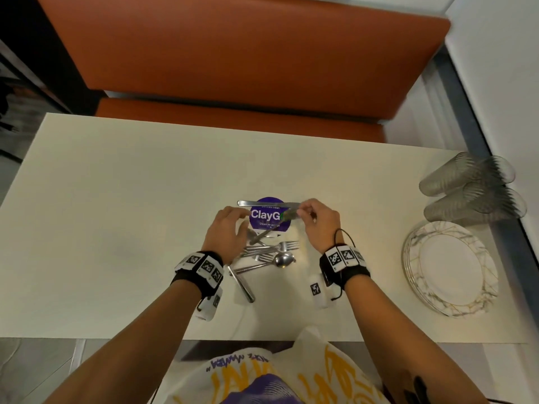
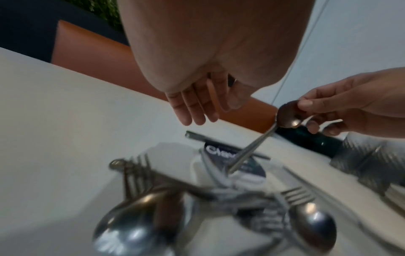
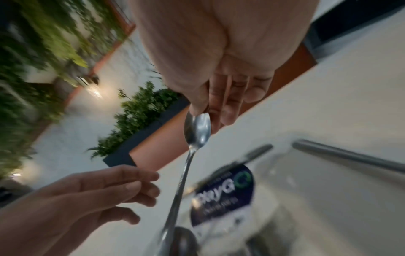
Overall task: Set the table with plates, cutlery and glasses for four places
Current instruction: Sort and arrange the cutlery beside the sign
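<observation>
My right hand (image 1: 304,212) pinches a metal spoon (image 1: 269,231) by its bowl (image 3: 198,128), above the middle of the table. The handle slants down toward a pile of cutlery (image 1: 267,253) made of forks, spoons and knives. Beside that handle my left hand (image 1: 240,227) hovers with relaxed fingers (image 2: 192,108) and holds nothing. One knife (image 1: 262,203) lies apart, across the top of a purple round sticker (image 1: 267,217). A stack of marbled plates (image 1: 450,268) sits at the right edge, with several ribbed glasses (image 1: 469,189) lying on their sides behind it.
The cream table (image 1: 131,199) has bare surface to the left and at the far side. An orange bench seat (image 1: 239,53) runs along the far edge. A wall and grey ledge (image 1: 478,135) border the right side.
</observation>
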Action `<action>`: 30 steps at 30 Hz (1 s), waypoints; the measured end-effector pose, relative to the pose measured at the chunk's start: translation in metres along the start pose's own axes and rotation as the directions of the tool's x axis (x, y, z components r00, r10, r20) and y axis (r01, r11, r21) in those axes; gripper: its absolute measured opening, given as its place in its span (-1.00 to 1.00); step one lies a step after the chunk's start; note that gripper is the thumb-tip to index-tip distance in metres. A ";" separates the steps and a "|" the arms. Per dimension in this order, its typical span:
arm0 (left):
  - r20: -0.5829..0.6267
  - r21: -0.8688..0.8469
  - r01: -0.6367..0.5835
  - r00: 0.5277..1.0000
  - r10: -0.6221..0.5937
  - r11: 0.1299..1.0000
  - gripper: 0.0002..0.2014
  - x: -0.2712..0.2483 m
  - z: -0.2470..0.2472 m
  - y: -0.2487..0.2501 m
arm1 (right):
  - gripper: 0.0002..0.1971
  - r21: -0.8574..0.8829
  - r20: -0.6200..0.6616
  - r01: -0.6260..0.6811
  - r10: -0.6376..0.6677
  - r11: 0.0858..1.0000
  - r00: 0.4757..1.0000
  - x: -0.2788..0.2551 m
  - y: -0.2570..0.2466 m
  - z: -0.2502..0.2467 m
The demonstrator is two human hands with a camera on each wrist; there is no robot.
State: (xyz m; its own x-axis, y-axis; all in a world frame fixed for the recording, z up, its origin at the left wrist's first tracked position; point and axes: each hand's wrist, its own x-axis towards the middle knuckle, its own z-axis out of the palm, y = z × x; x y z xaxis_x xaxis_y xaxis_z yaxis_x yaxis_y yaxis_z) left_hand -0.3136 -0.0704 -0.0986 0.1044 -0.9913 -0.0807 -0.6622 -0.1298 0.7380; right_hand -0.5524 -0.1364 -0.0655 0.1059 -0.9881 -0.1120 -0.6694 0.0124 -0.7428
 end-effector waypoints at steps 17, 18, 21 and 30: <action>0.091 -0.592 0.415 0.886 -0.455 0.690 -0.66 -0.025 -0.028 -0.007 | -0.89 -0.015 0.208 0.066 -0.061 0.998 0.976 0.016 -0.049 0.076; 0.080 -0.569 0.428 0.879 -0.471 0.702 -0.66 -0.030 -0.031 -0.013 | -0.88 -0.063 0.254 0.068 -0.050 0.996 0.966 0.016 -0.043 0.085; 0.045 -0.521 0.452 0.862 -0.506 0.724 -0.69 -0.044 -0.040 -0.029 | -0.80 -0.249 0.404 0.153 -0.041 0.956 0.914 0.015 -0.035 0.106; 0.056 -0.511 0.449 0.868 -0.493 0.733 -0.71 -0.048 -0.048 -0.043 | -0.92 -0.198 0.446 0.166 -0.061 0.966 0.893 0.018 -0.039 0.103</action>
State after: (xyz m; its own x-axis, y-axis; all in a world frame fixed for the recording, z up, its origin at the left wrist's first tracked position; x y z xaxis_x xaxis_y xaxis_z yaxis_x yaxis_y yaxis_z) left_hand -0.2549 -0.0165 -0.0942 0.3759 -0.7978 -0.4714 -0.0593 -0.5284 0.8469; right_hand -0.4485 -0.1383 -0.1070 0.4639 -0.8143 -0.3489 -0.7750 -0.1822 -0.6051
